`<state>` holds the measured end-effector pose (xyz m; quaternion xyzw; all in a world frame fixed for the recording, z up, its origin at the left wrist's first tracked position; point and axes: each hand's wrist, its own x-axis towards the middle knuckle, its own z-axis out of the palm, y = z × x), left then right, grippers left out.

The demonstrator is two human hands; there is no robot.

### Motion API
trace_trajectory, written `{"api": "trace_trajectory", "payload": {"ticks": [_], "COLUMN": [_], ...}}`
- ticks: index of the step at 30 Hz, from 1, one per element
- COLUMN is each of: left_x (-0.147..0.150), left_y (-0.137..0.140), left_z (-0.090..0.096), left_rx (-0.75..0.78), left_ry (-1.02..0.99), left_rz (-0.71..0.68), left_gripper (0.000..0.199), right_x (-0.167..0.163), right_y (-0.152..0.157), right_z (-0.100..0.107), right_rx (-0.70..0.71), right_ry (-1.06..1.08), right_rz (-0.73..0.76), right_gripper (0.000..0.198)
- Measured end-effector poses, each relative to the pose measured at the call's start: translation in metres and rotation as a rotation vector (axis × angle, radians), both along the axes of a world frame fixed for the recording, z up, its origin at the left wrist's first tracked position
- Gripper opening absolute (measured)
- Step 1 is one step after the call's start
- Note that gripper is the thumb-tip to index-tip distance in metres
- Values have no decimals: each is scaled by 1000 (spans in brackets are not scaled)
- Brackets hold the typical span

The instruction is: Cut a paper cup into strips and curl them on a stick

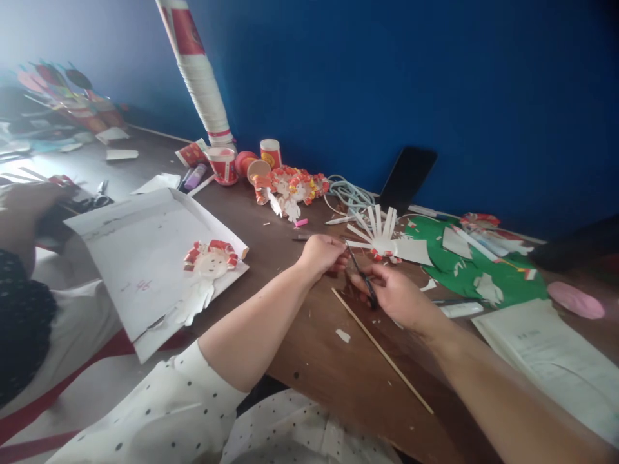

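Observation:
My right hand (389,293) is closed around the handles of black scissors (363,274), with the blades pointing up and left toward my left hand (326,256). The left hand's fingers are pinched together at the blade tips; whatever is between them is too small or hidden to make out. Just beyond both hands is a paper cup cut into spread white strips (381,241), with curled red bits at its lower edge. One strip reaches close to my left fingertips. A thin wooden stick (382,351) lies on the brown table below my hands.
Left, a finished paper-cup figure (213,263) rests on a white sheet (145,258), beside another person's arm (24,219). Behind are more cut-cup figures (294,187), a tall cup stack (203,84), a cable (351,193) and a phone (409,177). Right: green paper (438,235), an open book (556,367).

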<state>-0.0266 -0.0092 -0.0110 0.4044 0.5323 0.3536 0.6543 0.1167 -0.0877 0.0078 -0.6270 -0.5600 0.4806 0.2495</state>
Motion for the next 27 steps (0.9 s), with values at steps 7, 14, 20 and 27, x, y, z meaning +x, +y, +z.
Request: {"api": "trace_trajectory", "payload": {"ticks": [7, 14, 20, 27], "left_x": [0, 0, -2, -2], "left_y": [-1, -1, 2, 2], "left_z": [2, 3, 3, 4], "left_rx": [-4, -27, -45, -79], "left_ry": [18, 10, 2, 59], "left_rz": [-11, -10, -16, 11], "left_gripper": [18, 20, 11, 11], "right_x": [0, 3, 6, 63], "right_y": [-1, 0, -11, -34], "right_z": [3, -2, 6, 26], "right_rx": [-6, 59, -30, 46], "right_ry": [-44, -58, -14, -715], "right_rz": [-18, -31, -22, 166], "right_gripper": [36, 34, 28, 25]}}
